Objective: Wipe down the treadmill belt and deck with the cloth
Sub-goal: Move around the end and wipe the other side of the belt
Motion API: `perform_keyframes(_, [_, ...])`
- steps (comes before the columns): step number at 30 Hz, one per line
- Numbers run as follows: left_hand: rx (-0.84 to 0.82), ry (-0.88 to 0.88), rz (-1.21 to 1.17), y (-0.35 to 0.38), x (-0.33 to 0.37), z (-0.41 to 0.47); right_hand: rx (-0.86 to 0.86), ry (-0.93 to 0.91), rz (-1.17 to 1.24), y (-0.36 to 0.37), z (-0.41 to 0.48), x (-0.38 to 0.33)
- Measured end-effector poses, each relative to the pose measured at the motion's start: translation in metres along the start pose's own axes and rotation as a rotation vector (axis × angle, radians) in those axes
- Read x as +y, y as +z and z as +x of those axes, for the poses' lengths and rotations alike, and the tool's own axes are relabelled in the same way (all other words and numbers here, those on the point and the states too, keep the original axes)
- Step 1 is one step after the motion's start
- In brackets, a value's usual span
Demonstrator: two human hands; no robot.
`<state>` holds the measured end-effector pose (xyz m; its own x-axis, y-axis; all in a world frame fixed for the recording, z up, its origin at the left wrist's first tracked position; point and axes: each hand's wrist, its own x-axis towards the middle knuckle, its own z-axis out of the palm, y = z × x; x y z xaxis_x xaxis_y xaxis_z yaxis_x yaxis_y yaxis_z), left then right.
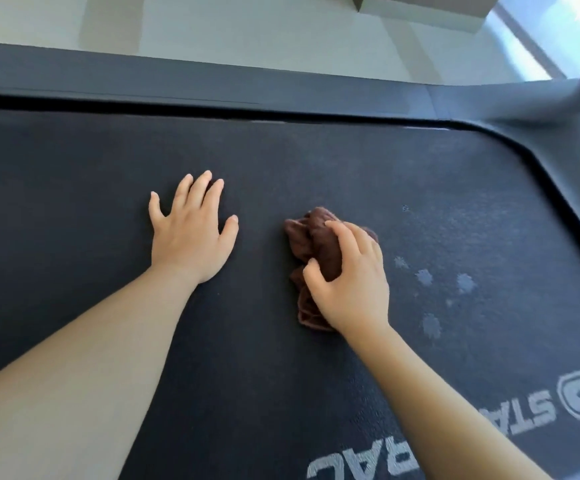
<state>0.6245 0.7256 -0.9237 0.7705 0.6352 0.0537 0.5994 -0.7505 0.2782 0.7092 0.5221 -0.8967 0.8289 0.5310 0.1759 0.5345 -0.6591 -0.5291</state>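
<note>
While the brown cloth (314,237) lies bunched mid-way on the dark treadmill belt (316,161), right hand (354,285) gripping it with curled fingers, left hand (191,237) flat alongside, fingers spread wide, pale spots (424,277) to the right, grey deck rail (177,77) beyond.

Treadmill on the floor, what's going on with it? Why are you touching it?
A person is cleaning the treadmill. Their right hand grips a bunched brown cloth and presses it onto the black belt. Their left hand lies flat on the belt beside it, fingers spread. A few pale spots sit on the belt just right of the cloth, not yet wiped.
</note>
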Motion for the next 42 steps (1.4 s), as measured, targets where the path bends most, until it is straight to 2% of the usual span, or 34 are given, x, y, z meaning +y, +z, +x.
perform_keyframes(4, [0.021, 0.023, -0.020, 0.001, -0.001, -0.001, 0.075, 0.094, -0.058, -0.014, -0.057, 0.002])
perform_keyframes(8, [0.020, 0.029, -0.012, 0.001, 0.001, -0.001, 0.110, 0.113, -0.063, -0.015, -0.062, 0.004])
perform_keyframes(19, [-0.047, 0.086, -0.007, -0.002, 0.036, -0.007, -0.033, -0.050, 0.008, -0.011, 0.043, 0.031])
perform_keyframes(28, [0.105, -0.104, -0.062, 0.022, 0.073, 0.044, -0.041, -0.125, 0.040, 0.009, 0.115, 0.043])
perform_keyframes(35, [0.094, -0.121, -0.058, 0.021, 0.075, 0.044, -0.138, -0.210, 0.038, 0.023, 0.167, 0.028])
perform_keyframes(42, [0.052, -0.132, -0.050, 0.017, 0.074, 0.044, -0.150, -0.238, 0.048, 0.040, 0.204, 0.013])
